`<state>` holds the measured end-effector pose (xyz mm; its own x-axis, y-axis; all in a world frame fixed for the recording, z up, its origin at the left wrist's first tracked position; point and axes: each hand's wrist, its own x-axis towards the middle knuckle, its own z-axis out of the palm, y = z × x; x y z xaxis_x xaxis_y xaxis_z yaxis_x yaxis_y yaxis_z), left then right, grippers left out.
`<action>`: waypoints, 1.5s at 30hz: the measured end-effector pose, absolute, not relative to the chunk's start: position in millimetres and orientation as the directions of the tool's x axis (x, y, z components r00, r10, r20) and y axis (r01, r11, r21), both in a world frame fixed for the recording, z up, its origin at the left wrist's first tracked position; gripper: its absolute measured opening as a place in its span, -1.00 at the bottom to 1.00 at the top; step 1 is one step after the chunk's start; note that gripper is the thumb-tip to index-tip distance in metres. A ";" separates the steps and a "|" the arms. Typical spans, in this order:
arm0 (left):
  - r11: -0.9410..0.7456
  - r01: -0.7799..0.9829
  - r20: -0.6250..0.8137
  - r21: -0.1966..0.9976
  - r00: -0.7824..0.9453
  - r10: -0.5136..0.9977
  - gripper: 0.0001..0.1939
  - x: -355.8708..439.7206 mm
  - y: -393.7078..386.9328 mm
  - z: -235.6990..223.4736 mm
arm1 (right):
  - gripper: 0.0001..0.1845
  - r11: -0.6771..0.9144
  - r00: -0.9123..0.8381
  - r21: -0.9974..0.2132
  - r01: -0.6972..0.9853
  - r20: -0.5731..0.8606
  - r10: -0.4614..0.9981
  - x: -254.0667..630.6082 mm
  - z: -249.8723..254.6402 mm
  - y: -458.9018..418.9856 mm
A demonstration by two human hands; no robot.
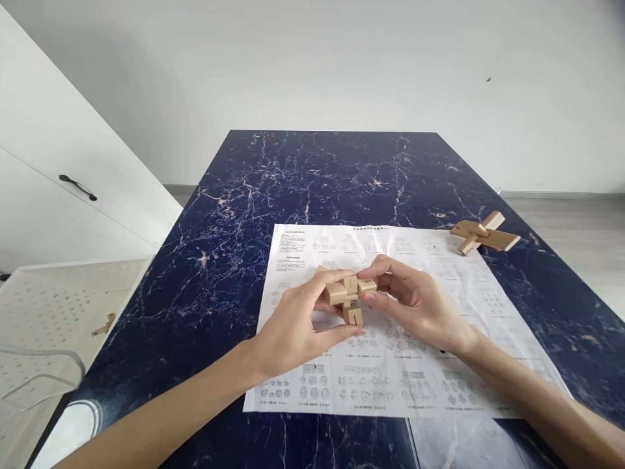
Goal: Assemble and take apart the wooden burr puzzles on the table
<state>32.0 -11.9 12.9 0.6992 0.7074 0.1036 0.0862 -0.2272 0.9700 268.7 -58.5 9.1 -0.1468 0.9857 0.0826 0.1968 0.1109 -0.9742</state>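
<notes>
Just over the printed instruction sheet (371, 361), both hands grip a wooden burr puzzle (349, 296) made of several interlocking light-wood pieces. My left hand (297, 312) is wrapped round its left side, with the thumb along the lower end. From the right, my right hand (415, 299) pinches a piece at the puzzle's right side between thumb and fingers. Dark marks show on some block ends. The fingers hide the back of the puzzle. The sheet carries rows of small diagrams and text too faint to read.
A second wooden puzzle piece cluster (484, 233), cross-shaped, lies on the sheet's upper right corner. The dark blue marbled table (303, 176) reaches toward a white wall. At lower left stands a white perforated basket (49, 312) with a small wooden piece (104, 324) in it.
</notes>
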 end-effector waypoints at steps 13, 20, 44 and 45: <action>-0.334 0.043 0.209 0.942 0.704 0.679 -0.77 32.7 -11.5 17.4 | -0.79 0.069 -0.251 -0.996 0.062 0.052 0.967 268.4 14.7 -59.6; -0.476 0.050 0.309 0.878 0.700 0.644 -0.80 31.8 -10.7 13.9 | -0.75 -0.112 -0.374 -0.992 -0.062 -0.081 0.924 273.1 15.9 -57.4; -0.034 0.016 0.027 0.999 0.305 0.952 -0.49 29.4 7.8 27.2 | -0.53 0.346 -0.179 -0.724 0.597 0.299 0.937 265.9 4.7 -56.5; -0.022 0.023 0.015 0.999 0.294 0.956 -0.49 29.5 8.9 26.5 | -0.49 0.355 -0.201 -0.693 0.627 0.297 0.934 264.9 3.3 -56.6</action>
<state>29.5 8.9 26.5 0.2944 0.9556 0.0146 0.0226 -0.0222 0.9995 264.9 -56.6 3.3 -0.2005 0.9335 0.2972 0.6274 0.3554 -0.6929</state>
